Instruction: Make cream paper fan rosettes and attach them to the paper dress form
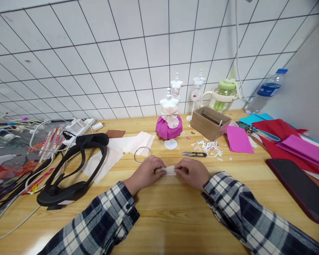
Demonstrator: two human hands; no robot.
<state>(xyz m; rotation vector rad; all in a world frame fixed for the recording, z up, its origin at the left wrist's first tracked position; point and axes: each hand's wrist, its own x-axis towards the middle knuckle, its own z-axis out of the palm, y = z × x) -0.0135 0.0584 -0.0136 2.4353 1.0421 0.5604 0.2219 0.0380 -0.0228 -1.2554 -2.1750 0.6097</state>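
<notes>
My left hand [145,173] and my right hand [193,173] rest on the wooden table [170,212], each pinching one end of a small folded strip of pale paper [169,171] between them. Just beyond the hands lie a thin metal ring [142,154] and small black thread snips [194,154]. Behind those stands a white miniature mannequin [169,122] wearing a magenta paper skirt with a pale fan-shaped pleat.
Pale paper sheets [122,148] and a black headset [71,170] with cables lie left. A cardboard box [208,122], white paper scraps [208,146], magenta and red sheets [281,140], a dark phone [300,187], a green jug [224,95] and a water bottle [266,91] sit right.
</notes>
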